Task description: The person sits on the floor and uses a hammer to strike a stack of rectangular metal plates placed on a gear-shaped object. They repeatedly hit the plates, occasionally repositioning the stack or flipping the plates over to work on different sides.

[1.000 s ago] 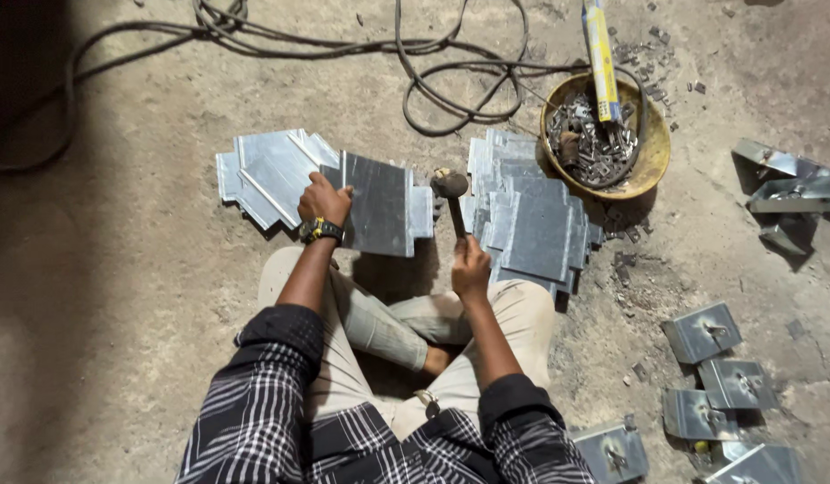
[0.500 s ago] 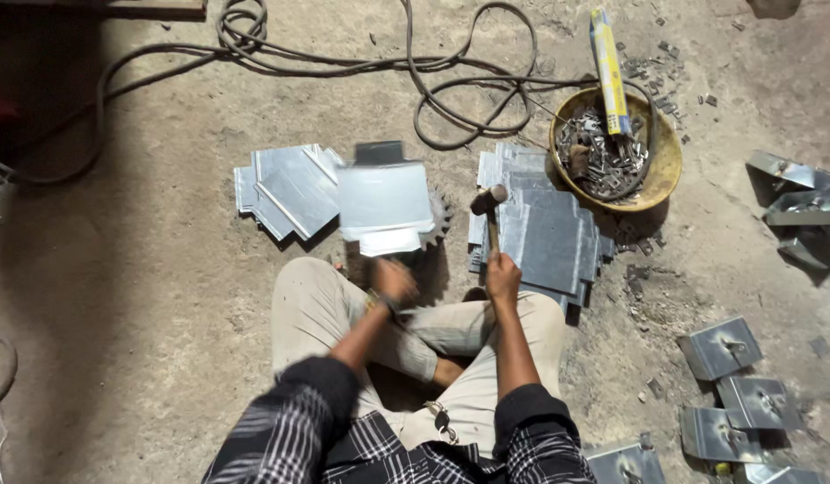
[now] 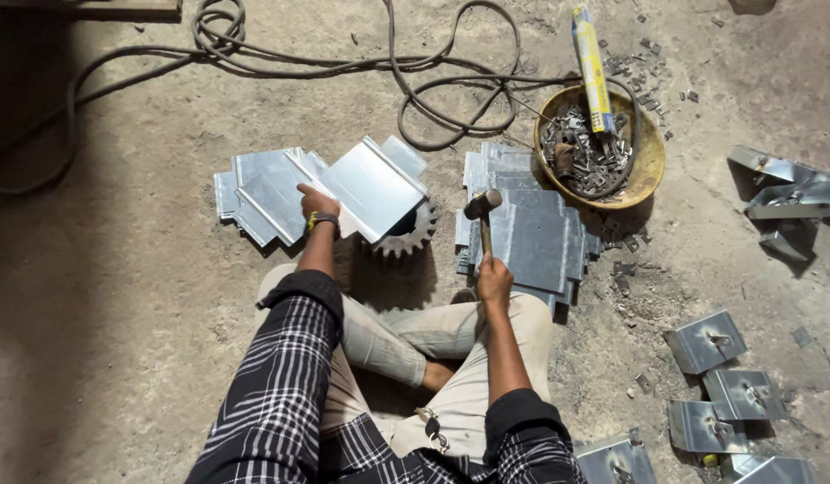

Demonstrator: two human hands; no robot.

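On the dirt floor, left hand [image 3: 314,203] now grips a cut metal sheet [image 3: 372,186], swung angled over the gear [image 3: 406,235]. Right hand [image 3: 494,278], fingers wrapped round the hammer [image 3: 482,211], stays upright beside the sheet stack [image 3: 531,237].

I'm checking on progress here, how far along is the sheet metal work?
Done, it seems: bent pieces with fittings lie at the right. In hand: the left hand holds a sheet over a gear; the right hand grips a hammer. Left: flat stacks and remain.
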